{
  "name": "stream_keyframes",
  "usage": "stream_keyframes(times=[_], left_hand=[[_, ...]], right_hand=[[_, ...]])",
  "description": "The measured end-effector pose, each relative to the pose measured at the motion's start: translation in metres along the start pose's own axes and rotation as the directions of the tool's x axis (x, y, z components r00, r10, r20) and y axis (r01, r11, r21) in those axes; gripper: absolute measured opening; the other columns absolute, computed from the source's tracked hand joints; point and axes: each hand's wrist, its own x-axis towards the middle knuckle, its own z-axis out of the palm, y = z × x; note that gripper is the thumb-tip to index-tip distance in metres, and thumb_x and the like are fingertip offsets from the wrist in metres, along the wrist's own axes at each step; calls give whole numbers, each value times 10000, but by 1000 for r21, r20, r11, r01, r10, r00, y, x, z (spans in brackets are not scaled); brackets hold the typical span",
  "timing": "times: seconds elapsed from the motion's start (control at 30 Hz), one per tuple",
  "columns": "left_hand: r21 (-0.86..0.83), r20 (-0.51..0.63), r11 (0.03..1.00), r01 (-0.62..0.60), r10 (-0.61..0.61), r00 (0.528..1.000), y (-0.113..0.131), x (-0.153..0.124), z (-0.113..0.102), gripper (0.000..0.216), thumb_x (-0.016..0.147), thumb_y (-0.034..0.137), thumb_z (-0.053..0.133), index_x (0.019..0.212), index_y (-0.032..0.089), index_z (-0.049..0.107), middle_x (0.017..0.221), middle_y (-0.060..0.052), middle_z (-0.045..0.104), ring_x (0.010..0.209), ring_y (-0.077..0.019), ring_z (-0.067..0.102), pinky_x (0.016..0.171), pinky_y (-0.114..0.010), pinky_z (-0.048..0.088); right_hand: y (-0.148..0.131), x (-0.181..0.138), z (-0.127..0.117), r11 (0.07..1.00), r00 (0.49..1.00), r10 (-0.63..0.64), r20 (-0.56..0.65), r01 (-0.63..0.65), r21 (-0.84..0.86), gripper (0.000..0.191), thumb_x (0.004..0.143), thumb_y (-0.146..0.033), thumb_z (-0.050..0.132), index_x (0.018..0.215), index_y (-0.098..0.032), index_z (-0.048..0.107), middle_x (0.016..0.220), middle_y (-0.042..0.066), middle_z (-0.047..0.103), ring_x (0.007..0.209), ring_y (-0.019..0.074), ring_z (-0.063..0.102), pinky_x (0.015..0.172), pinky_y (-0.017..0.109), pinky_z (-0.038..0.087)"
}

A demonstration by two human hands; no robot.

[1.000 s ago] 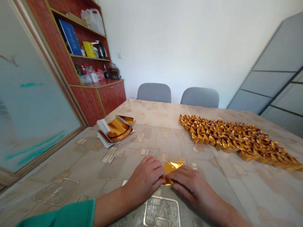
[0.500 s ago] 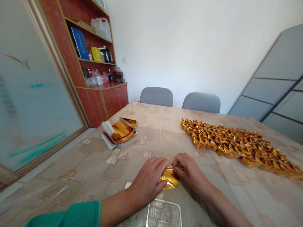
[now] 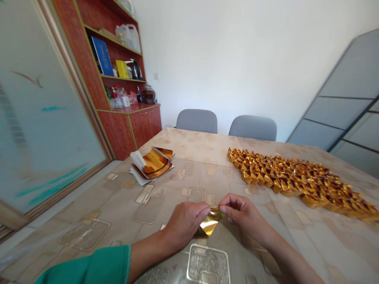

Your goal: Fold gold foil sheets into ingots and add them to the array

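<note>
A small folded piece of gold foil paper is held between my two hands, low over the patterned tablecloth. My left hand grips its left side, thumb and fingers pressed together at the upper edge. My right hand pinches the upper right corner between thumb and fingertips. Part of the foil's left side is hidden behind my left hand. Farther off to the left lies a loose stack of gold foil sheets with white backs, curled upward. On the right, many folded gold foil ingots stand in close rows.
The table has a patterned covering. Two grey chairs stand at its far side. A red-brown cabinet with shelved goods is at the back left, beside a frosted glass door.
The gold foil has tilted and now shows a smooth pointed face. My right hand has drawn slightly rightward to its corner, its fingers pinching. The whole view has shifted slightly.
</note>
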Motion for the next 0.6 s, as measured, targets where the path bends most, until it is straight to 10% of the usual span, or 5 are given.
stream_keyframes(times=[0.33,0.6], left_hand=[[-278,21,960,30,-25,999,-1,3,-6,433,994,420,356,636,187,428,599,50,376,578,-113,407,564,-225,281],[-152,-57,976,-154,147,987,2,-4,-8,462,1025,388,343,662,167,522,618,35,444,582,-111,444,568,-225,307]], right_hand=[[-25,-4,-7,999,999,-43,-26,43,2,379,824,-548,670,998,-212,648,774,7,636,715,173,584,645,293,454],[-19,-8,-6,927,967,-254,30,252,-279,257,894,-401,656,733,-201,669,668,-10,615,638,147,546,611,276,403]])
